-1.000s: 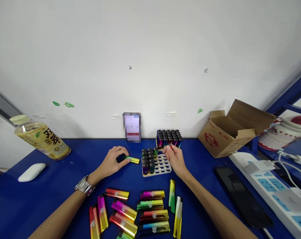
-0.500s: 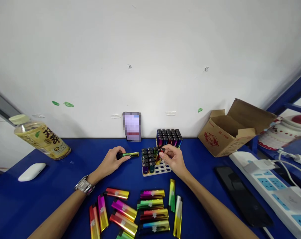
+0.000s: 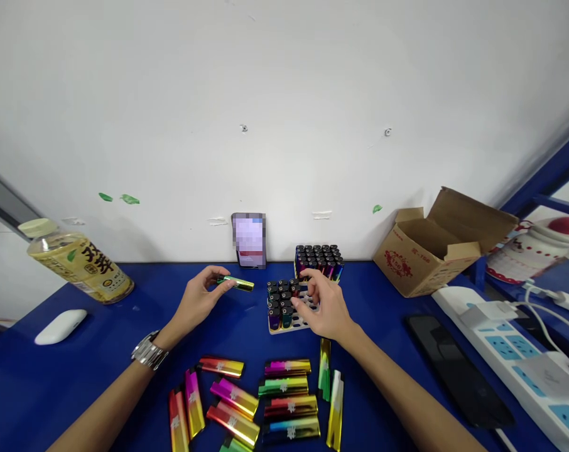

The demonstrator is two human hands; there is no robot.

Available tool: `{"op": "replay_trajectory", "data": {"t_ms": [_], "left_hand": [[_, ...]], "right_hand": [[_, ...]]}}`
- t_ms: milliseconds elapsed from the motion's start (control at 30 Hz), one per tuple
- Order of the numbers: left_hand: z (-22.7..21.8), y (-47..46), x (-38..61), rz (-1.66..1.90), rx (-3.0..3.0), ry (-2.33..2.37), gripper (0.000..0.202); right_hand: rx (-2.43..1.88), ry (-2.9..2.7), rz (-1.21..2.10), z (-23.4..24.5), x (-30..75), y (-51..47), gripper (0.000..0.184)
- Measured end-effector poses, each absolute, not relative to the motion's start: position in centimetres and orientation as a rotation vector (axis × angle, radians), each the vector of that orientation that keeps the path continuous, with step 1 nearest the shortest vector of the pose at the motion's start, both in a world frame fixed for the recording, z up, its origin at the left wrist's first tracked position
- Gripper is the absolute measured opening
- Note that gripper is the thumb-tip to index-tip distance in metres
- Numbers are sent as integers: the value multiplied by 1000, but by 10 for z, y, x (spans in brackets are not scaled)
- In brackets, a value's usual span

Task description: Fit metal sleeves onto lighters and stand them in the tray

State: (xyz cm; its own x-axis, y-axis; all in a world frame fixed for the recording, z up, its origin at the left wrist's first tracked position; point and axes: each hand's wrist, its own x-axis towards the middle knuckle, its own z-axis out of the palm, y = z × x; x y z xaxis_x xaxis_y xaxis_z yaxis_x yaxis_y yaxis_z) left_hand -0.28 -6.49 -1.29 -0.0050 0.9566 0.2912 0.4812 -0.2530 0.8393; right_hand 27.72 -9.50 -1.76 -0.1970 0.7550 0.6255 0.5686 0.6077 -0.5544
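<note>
Left fingers (image 3: 225, 286) around one lighter (image 3: 243, 285), right fingers (image 3: 307, 312) over one rack (image 3: 298, 326)

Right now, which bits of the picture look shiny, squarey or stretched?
In the head view, the loose lighters catch bright glints; in the head view, the upright phone shows blocky squares, so its screen can't be read; in the head view, the bottle leans outward, probably from lens stretch.

Lighters (image 3: 274, 317) stand in a tray (image 3: 299, 326), a second batch (image 3: 318, 254) behind it, loose lighters (image 3: 291, 407) before it, bottle (image 3: 84, 260) well to its left, carton (image 3: 407, 265) to its right
</note>
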Motion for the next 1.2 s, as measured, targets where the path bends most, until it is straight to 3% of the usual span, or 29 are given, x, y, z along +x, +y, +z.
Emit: {"op": "replay_trajectory", "data": {"t_ms": [167,333,433,533,667,733,1200], "left_hand": [[26,-99,27,1401,1752,1368,40],[37,-138,63,1267,1930,1198,38],[30,-133,65,1274,2029,1159,39],[16,-111,52,1329,1967,1309,35],[-10,-79,30,1136,1932,1495,43],[-22,-70,22,1060,1914,1503,48],[-31,-67,19,985,1932,1496,52]], "right_hand": [[-867,-1892,90,8,259,-113,27],[-833,-2109,153,29,238,-135,18],[-831,-1994,402,26,243,-134,22],[-924,-1540,821,14,257,-116,11],[-884,-1043,1186,-6,271,-88,44],[-955,-895,1290,-13,274,-80,49],[-1048,-768,1313,-16,274,-83,38]]}}
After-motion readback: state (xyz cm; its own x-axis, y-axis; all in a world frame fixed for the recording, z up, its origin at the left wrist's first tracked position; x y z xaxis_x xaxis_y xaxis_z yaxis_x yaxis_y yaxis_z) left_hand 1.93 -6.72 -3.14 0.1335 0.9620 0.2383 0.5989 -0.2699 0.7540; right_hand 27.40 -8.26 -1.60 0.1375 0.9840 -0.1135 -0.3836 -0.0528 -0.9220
